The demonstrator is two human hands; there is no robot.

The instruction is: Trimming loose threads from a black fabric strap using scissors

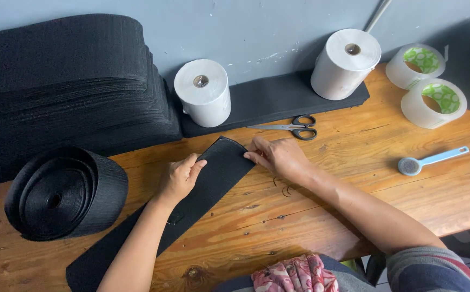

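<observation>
Pink patterned cloth (295,273) at the lower edge, nearest the lens, just below the black strip (192,203). Largest to smallest, all placed relative to that strip:

Wooden table (354,178) beneath, bearing everything. Tall stack of black cut pieces (67,81) up and to the left, against the grey wall. Large black roll of webbing (64,192) just left. Flat black slab (267,100) above, carrying two white paper rolls (202,92) (346,64). Two clear tape rolls (434,103) (416,65) well apart, far right. Blue-handled round brush (429,161) to the right. Scissors (292,127) just above the strip's upper end, lying closed and untouched.

Left hand (180,177) curled, thumb and fingers pinching the strip's left edge near its rounded upper end. Right hand (278,157) with fingertips pressed together on the right edge of the same end. Strip lying diagonally, flat on the table, lower end reaching the near edge.

Progress, as a judgement: many pieces already stacked; present strip at the handling or folding stage, upper end slightly lifted; tape not yet applied.
</observation>
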